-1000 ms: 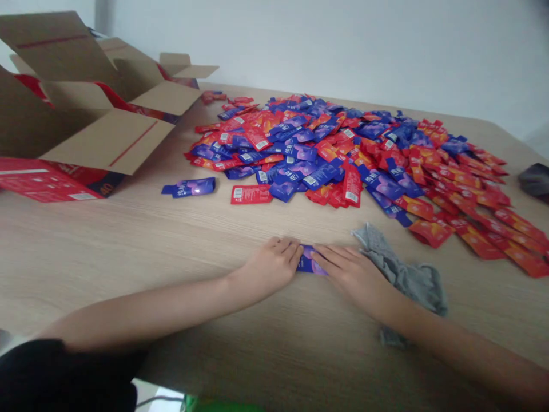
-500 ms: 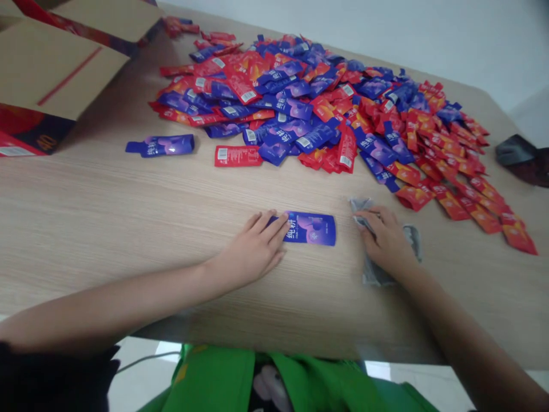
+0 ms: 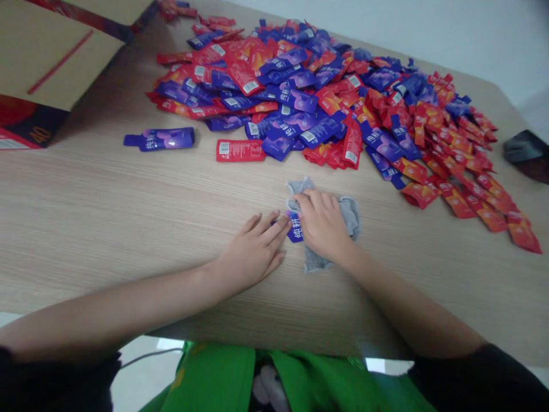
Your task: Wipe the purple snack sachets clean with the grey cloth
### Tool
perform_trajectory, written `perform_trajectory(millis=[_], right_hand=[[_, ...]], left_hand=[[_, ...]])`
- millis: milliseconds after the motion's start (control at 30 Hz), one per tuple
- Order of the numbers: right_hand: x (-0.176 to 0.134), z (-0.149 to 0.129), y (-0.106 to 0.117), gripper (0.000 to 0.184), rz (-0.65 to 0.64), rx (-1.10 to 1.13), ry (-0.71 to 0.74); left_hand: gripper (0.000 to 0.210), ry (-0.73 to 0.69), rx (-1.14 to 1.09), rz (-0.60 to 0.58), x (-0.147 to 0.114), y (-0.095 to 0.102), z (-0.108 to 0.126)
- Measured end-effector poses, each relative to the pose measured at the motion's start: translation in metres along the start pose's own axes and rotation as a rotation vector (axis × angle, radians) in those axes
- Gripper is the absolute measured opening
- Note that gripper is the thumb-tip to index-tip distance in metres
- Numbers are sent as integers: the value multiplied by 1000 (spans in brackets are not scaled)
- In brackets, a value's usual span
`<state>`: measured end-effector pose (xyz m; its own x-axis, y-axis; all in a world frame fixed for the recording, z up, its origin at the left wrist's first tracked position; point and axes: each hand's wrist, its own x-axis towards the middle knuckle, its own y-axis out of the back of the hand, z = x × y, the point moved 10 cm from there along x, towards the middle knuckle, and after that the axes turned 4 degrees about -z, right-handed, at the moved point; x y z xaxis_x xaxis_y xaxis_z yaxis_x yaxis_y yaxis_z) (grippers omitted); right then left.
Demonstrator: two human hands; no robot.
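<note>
A purple pouch (image 3: 295,229) is pinned to a tabletop (image 3: 171,229) by the left hand (image 3: 253,249), fingers nearly straight, its right part hidden by a gray cloth (image 3: 350,214) gripped under the right hand (image 3: 323,226), fingers bent, red and purple packets (image 3: 295,98) heaped beyond, a carton (image 3: 47,68) parked upper left.

Carton (image 3: 64,63) reads "40" (in orange), nearest pouch (image 3: 294,232) "纯".

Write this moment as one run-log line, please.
left hand: resting on purple packet | right hand: holding grey cloth over packet | beyond: packet pile | far left: box
</note>
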<state>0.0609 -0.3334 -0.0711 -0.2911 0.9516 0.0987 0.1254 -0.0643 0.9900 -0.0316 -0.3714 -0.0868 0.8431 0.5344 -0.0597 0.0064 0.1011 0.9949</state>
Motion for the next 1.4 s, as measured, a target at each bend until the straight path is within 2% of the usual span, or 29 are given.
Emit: perform_trajectory(millis=[133,200,267,367,433,533,633,800,900,967,1067,1133,1200,1267,1400], right_hand=[[-25,66,8,42,99,23,-183],[-28,82,18,42,131,75,-208],[-24,78,36,42,212,164,-188],[-9,45,55,44,336,288,-107],[3,14,47,44,316,319,-32],[14,-16,16,39,158,227,41],[6,2,1,37,110,113,-31],[-27,79,9,35,175,49,-214],[-36,105,21,31,207,79,-277],[-32,95,33,31,269,169,-252],[-12,43,43,31,323,288,-112],[2,4,32,30,235,266,4],[8,-13,15,29,141,188,53],[4,-2,5,30,119,103,10],[-21,60,5,32,184,18,-136]], left_hand=[[54,-3,-23,-28,2,1,-3],[56,-12,-43,-15,3,3,-4],[59,-25,-59,4,3,5,-3],[62,-32,-77,21,3,6,-2],[65,-30,-83,15,3,5,-2],[64,-30,-86,1,4,4,-2],[59,-28,-80,15,5,5,-2],[58,-18,-66,5,6,5,-1],[59,-19,-56,5,6,4,1],[61,-15,-48,17,6,4,2],[65,-7,-41,32,5,5,3],[67,-7,-39,28,5,4,4],[66,-8,-38,18,5,4,4],[65,-7,-39,12,5,4,2],[63,-12,-43,9,7,3,0]])
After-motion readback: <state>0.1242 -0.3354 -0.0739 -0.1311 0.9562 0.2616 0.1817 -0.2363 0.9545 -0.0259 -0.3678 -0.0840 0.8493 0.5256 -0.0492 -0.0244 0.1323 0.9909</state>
